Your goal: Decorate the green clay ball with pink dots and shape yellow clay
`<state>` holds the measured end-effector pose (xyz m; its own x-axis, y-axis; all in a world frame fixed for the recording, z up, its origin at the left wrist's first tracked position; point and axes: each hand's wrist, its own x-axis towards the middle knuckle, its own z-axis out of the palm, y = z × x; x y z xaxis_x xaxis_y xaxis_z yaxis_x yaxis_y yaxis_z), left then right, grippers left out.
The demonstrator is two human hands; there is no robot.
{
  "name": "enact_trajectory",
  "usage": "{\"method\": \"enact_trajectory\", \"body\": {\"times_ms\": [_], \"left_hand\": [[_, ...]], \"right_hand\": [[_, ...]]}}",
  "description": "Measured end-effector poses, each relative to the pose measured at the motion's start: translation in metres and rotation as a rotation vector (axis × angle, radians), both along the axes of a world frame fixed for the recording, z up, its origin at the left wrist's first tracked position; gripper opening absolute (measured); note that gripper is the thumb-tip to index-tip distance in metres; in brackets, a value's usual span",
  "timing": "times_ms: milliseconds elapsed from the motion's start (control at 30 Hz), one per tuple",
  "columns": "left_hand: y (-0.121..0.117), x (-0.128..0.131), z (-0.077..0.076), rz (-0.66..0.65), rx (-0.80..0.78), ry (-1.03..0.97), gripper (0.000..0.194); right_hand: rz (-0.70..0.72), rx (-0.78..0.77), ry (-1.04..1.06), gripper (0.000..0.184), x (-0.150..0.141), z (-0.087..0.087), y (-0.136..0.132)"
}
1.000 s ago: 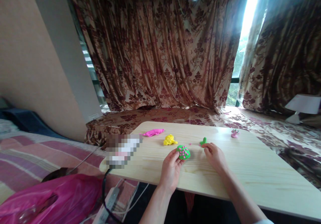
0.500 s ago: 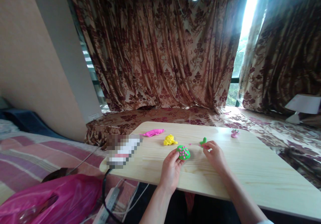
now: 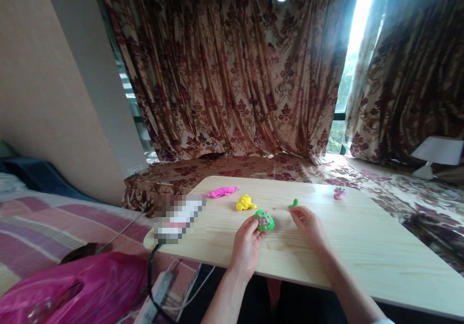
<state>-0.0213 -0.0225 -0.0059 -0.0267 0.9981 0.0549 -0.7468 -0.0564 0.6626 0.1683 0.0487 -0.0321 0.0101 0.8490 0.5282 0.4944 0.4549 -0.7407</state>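
Observation:
My left hand [image 3: 247, 243] grips a rounded piece of green modelling clay [image 3: 264, 221] dotted with several small pink bits, held just above the table. My right hand [image 3: 306, 223] is closed, its thumb and forefinger pinched together; whatever sits between the tips is too small to make out. Just beyond those fingertips lies a small green clay piece [image 3: 295, 202]. A tiny pink clay bit [image 3: 274, 209] rests on the table between the hands. Behind my left hand sits a crumpled yellow clay lump [image 3: 245, 202].
The pale wooden table [image 3: 362, 246] carries a long pink clay piece [image 3: 222, 192] at its back left and a small pink figure [image 3: 340, 193] at the back right. A blurred-out white object [image 3: 181, 217] with a black cable [image 3: 150, 271] lies at the left edge.
My right hand's fingers have drawn closer together and turned slightly downward near the small green piece. The dotted green clay in my left hand has shifted very slightly left.

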Motion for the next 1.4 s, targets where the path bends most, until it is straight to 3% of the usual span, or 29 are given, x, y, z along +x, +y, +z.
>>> {"method": "enact_trajectory", "body": {"times_ms": [300, 433, 700, 900, 1100, 1400], "left_hand": [[0.001, 0.0, -0.003, -0.012, 0.014, -0.009, 0.022], [0.006, -0.001, -0.001, -0.059, 0.012, 0.024, 0.02], [0.029, 0.002, 0.012, -0.296, -0.104, 0.37, 0.021], [0.03, 0.01, 0.019, -0.413, -0.173, 0.664, 0.025], [0.033, 0.013, 0.013, -0.442, -0.137, 0.575, 0.032], [0.037, 0.013, 0.007, -0.418, -0.135, 0.566, 0.025]], "right_hand": [[0.035, -0.012, 0.066, 0.02, -0.002, 0.003, -0.003], [0.093, -0.06, 0.136, 0.028, -0.008, 0.005, -0.006], [0.191, -0.152, 0.291, 0.03, -0.016, 0.028, -0.023], [0.285, -0.092, 0.293, 0.027, -0.018, 0.03, -0.026], [0.407, -0.068, 0.218, 0.022, -0.018, 0.032, -0.03], [0.409, -0.126, 0.108, 0.022, -0.018, 0.033, -0.031]]}}
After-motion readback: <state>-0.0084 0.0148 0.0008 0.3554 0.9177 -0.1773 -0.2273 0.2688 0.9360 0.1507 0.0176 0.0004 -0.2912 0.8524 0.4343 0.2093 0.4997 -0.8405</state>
